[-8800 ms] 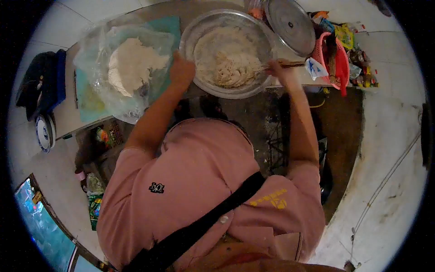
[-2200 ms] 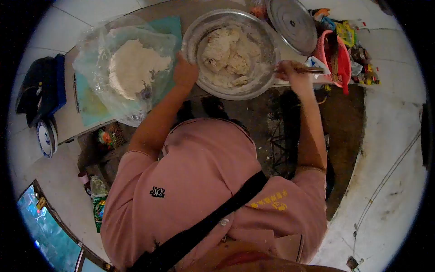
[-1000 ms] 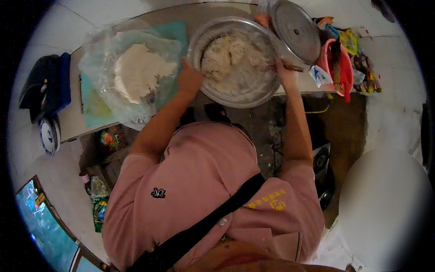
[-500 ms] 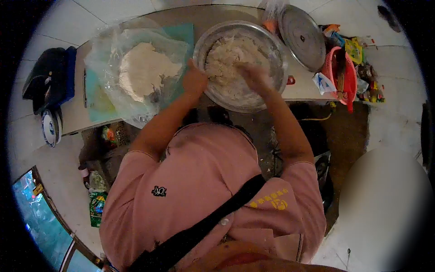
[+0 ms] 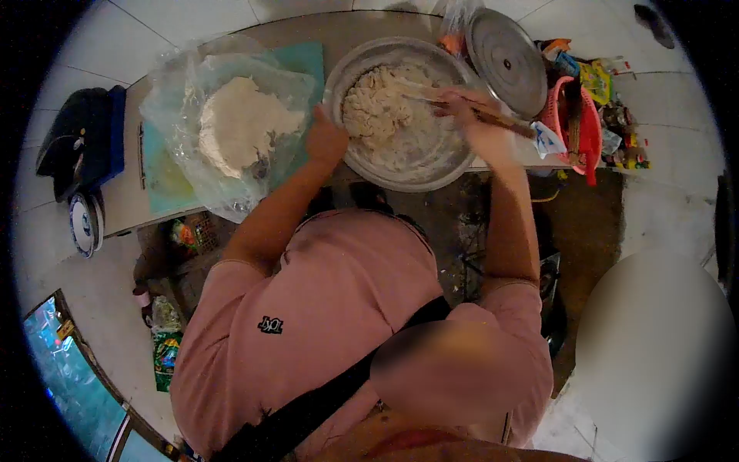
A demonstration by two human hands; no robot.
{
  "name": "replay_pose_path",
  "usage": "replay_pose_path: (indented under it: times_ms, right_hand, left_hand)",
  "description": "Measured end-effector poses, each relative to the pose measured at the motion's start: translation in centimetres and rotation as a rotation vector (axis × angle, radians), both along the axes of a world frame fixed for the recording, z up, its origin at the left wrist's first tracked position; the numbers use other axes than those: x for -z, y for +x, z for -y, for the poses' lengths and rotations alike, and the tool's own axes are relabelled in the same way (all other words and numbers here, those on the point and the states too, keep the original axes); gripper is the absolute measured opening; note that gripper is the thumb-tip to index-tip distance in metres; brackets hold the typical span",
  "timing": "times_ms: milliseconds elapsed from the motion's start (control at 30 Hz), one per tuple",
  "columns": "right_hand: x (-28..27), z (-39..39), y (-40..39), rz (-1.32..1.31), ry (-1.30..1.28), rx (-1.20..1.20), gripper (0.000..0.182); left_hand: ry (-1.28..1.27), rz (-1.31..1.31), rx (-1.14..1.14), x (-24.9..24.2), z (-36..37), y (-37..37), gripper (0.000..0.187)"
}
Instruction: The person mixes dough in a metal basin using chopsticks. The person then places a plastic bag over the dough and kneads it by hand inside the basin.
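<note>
A round metal bowl (image 5: 431, 185) with pale, lumpy dough (image 5: 377, 108) and loose flour stands at the counter's front edge. My left hand (image 5: 327, 140) is closed on the bowl's left rim. Over the bowl's right side, my right hand (image 5: 471, 115) grips chopsticks (image 5: 504, 121), whose tips reach over the dough; their dark ends point right. Left of the bowl, an open clear plastic bag (image 5: 173, 100) holds a heap of white flour (image 5: 240, 127) on a green board (image 5: 310, 58).
A round metal lid (image 5: 506, 63) leans behind the bowl at the right. Beside it are a pink basket (image 5: 589, 127) and colourful packets (image 5: 596, 81). A dark bag (image 5: 81, 131) and a blue-rimmed plate (image 5: 81, 223) are at the far left.
My right hand has moved right and up from the bowl's middle, and the chopsticks now show plainly. My left hand stays at the rim.
</note>
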State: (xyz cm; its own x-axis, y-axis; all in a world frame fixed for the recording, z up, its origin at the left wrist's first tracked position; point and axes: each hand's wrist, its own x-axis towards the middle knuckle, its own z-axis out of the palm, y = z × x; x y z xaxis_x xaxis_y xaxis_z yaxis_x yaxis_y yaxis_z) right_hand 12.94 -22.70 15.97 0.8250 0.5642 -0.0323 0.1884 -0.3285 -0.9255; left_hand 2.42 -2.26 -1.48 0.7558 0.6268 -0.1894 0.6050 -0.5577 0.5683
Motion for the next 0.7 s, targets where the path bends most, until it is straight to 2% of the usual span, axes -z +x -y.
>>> replay_pose_path:
  times_ms: [33, 67, 133, 200, 267, 333, 467, 533, 633, 700]
  right_hand:
    - [-1.8, 0.2, 0.0, -0.079, -0.003, 0.083, 0.022]
    - [0.3, 1.3, 0.9, -0.138, -0.021, 0.122, 0.023]
    - [8.4, 4.0, 3.0, -0.259, -0.061, 0.190, 0.025]
    - [12.2, 4.1, 1.5, -0.309, 0.038, 0.273, 0.028]
    - [13.6, 3.0, 0.5, -0.365, 0.174, 0.347, 0.029]
    - [14.3, 1.1, 0.1, -0.423, 0.345, 0.414, 0.029]
    - [13.6, -1.0, -0.6, -0.121, 0.157, 0.172, 0.029]
    - [11.2, -2.7, -3.0, 0.044, 0.051, -0.001, 0.029]
    - [13.9, -3.4, -5.0, 0.027, -0.112, -0.064, 0.028]
    - [15.2, -3.8, -5.3, -0.062, -0.060, 0.038, 0.027]
  left_hand:
    - [-0.041, 0.015, -0.015, -0.6, -0.1, 0.0, 0.065]
    - [-0.045, 0.007, -0.023, -1.2, 0.0, 0.1, 0.065]
    - [-0.057, -0.016, -0.051, -2.1, 0.1, 0.1, 0.065]
    - [0.017, -0.011, 0.034, -0.3, -0.2, -0.2, 0.064]
    - [0.008, -0.025, 0.041, -0.4, -0.3, -0.3, 0.064]
    - [-0.087, -0.053, -0.028, -2.6, 0.0, 0.0, 0.065]
    - [-0.053, -0.014, 0.000, -2.2, -0.1, 0.0, 0.067]
    - [-0.053, -0.001, -0.020, -1.5, 0.0, 0.1, 0.069]
    - [-0.024, 0.025, -0.028, -0.8, -0.1, 0.1, 0.068]
    - [-0.054, 0.022, -0.017, -1.8, -0.1, 0.1, 0.067]
